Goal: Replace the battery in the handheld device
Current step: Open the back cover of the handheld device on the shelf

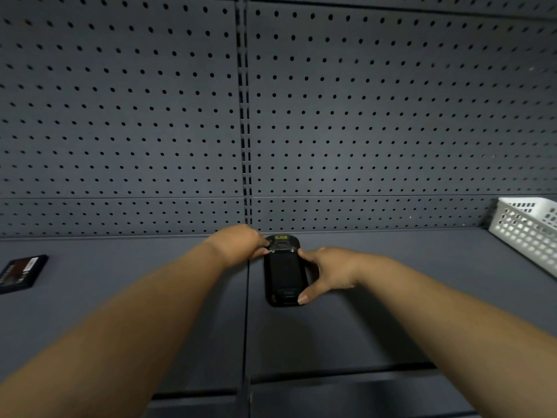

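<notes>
A black handheld device lies back side up on the grey shelf, with a small yellow label at its far end. My left hand grips the device's far left corner with its fingertips. My right hand holds its right edge, thumb pressed on the near right corner. A flat black battery with a red and white label lies on the shelf at the far left, apart from both hands.
A white perforated plastic basket stands at the right end of the shelf. A grey pegboard wall rises right behind the device. A lower shelf edge shows near the bottom.
</notes>
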The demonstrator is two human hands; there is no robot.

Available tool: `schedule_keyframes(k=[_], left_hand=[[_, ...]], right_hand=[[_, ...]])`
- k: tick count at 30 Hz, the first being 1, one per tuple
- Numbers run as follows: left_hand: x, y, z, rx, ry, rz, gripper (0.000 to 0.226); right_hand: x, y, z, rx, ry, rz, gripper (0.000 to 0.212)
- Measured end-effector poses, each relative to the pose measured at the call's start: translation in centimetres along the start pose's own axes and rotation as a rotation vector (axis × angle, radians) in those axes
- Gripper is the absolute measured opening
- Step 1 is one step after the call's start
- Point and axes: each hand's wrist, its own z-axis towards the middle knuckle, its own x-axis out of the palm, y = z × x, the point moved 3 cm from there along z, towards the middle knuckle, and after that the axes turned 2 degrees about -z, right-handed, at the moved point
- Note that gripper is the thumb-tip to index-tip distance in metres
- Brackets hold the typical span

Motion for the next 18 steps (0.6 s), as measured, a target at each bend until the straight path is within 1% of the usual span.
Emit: schedule_keyframes(k=[3,7,12,18], left_hand=[[-0.12,-0.22,0.19,0.014,0.013,0.054,0.034],[-0.15,-0.13,0.65,-0.015,0.027,0.124,0.029],[0.26,0.03,0.95,-0.039,0.013,0.122,0.025],[0.41,-0.11,0.9,-0.041,-0.038,0.097,0.027]], right_hand=[[-0.06,0.12,-0.1,-0.001,-0.001,0.002,0.096],[-0.02,0.07,-0.07,0.003,0.0,-0.006,0.092],[-0.04,0.09,0.01,0.005,0.002,-0.014,0.091],[-0.16,0.21,-0.1,0.008,0.002,-0.028,0.09]])
